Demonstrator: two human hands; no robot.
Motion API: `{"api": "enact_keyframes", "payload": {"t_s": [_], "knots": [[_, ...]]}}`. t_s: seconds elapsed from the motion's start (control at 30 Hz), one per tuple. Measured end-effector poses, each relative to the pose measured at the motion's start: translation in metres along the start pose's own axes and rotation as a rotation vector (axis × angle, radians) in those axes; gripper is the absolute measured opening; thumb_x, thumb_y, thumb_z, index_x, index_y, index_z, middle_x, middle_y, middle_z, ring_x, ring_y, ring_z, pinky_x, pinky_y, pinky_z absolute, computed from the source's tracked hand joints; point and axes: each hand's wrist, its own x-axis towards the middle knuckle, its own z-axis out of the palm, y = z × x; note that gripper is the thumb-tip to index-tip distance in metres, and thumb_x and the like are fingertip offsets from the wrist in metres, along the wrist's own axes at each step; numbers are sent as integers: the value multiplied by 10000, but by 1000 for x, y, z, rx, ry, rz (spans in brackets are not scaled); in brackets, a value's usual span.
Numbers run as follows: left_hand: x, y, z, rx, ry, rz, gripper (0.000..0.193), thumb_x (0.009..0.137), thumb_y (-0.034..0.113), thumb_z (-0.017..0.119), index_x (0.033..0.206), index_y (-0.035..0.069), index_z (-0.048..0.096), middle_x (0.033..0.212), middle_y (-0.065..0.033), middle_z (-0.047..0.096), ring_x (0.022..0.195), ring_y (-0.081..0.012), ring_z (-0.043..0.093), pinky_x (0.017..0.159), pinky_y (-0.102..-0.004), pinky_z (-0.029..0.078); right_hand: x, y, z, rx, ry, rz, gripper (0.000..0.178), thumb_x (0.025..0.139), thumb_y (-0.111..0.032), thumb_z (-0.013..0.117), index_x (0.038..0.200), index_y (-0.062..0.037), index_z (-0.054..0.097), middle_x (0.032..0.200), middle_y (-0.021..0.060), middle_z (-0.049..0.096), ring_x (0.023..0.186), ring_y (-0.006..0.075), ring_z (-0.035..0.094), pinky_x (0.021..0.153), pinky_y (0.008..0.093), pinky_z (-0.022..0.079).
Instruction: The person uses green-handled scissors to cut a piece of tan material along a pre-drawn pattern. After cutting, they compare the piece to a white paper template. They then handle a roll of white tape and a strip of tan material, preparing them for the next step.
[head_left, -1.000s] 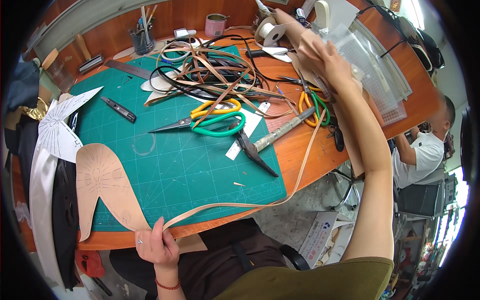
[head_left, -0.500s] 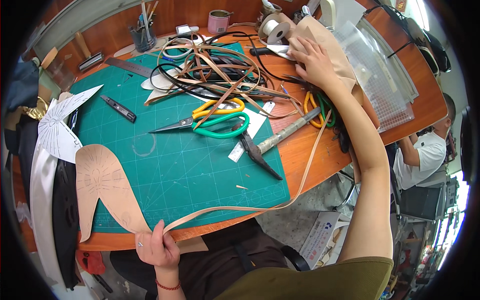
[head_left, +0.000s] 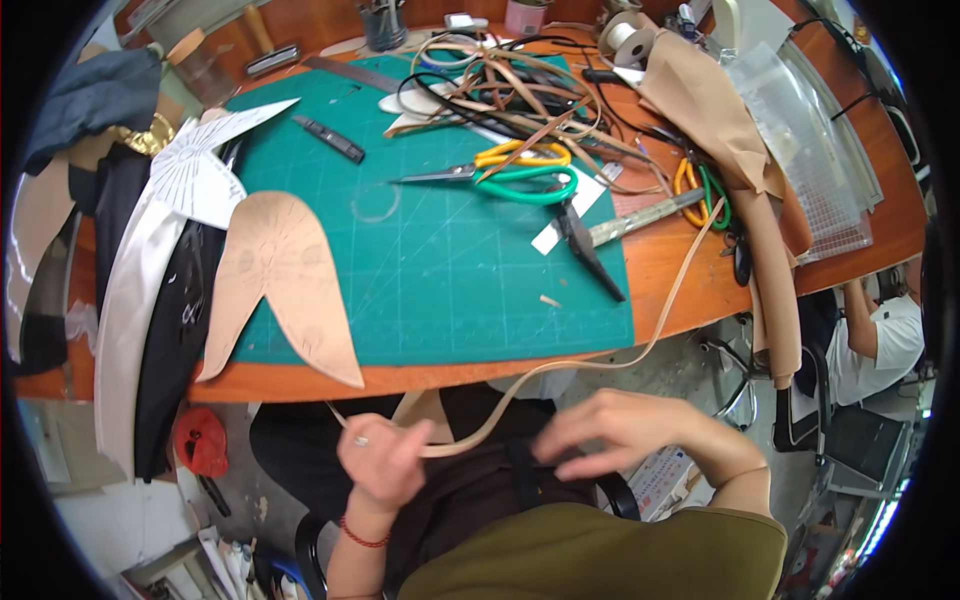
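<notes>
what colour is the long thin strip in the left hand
The strip is pale tan, best seen in the head view.

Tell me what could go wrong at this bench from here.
The tan strip runs from the left hand over the front edge of the table toward the right-hand pair of scissors; a sharp tug might snag it or shift them.

The large tan sheet hangs over the edge, so a bump from the right hand could perhaps drag it to the floor.
</notes>
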Motion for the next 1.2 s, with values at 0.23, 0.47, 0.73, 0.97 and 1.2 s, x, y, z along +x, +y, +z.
{"api": "enact_keyframes", "payload": {"t_s": [0.23, 0.47, 0.73, 0.97, 1.2], "knots": [[-51, 39, 13, -15, -329, -123, 273, 742, 38, 642, 1013, 64, 668, 673, -30, 485, 611, -196, 518, 675, -326, 440, 42, 89, 59, -919, 558, 208, 558, 765, -225, 701, 1267, -49, 531, 1176, 227, 545, 1073, 405, 544, 910, 488, 432], [-75, 47, 21, 9, -331, -235, 218, 769, 61, 667, 987, 72, 662, 837, -50, 545, 794, -229, 555, 755, -353, 427, 50, 109, 64, -1060, 815, 128, 375, 728, -53, 664, 1102, -71, 639, 1088, 178, 543, 1009, 388, 552, 832, 496, 455], [-99, 53, 45, 199, -415, -356, 79, 803, 92, 657, 865, 59, 621, 1408, -105, 411, 1336, -391, 323, 959, -586, 344, 20, 77, 110, -873, 752, 159, 265, 754, -32, 614, 1010, -88, 655, 928, 134, 547, 882, 335, 558, 776, 439, 446], [-109, 53, 47, 183, -360, -357, 93, 797, 121, 669, 839, 50, 628, 1334, -95, 465, 1289, -350, 379, 914, -499, 398, 2, 52, 117, -876, 733, 114, 158, 788, -109, 698, 927, -47, 658, 897, 91, 627, 758, 289, 638, 636, 393, 508], [-122, 52, 54, 175, -293, -391, 170, 829, 129, 601, 970, 34, 608, 1325, -144, 465, 1294, -338, 393, 951, -510, 403, 68, -11, 133, -684, 714, -207, 109, 762, -55, 708, 829, -41, 623, 770, 82, 613, 663, 240, 642, 550, 345, 503]]}}
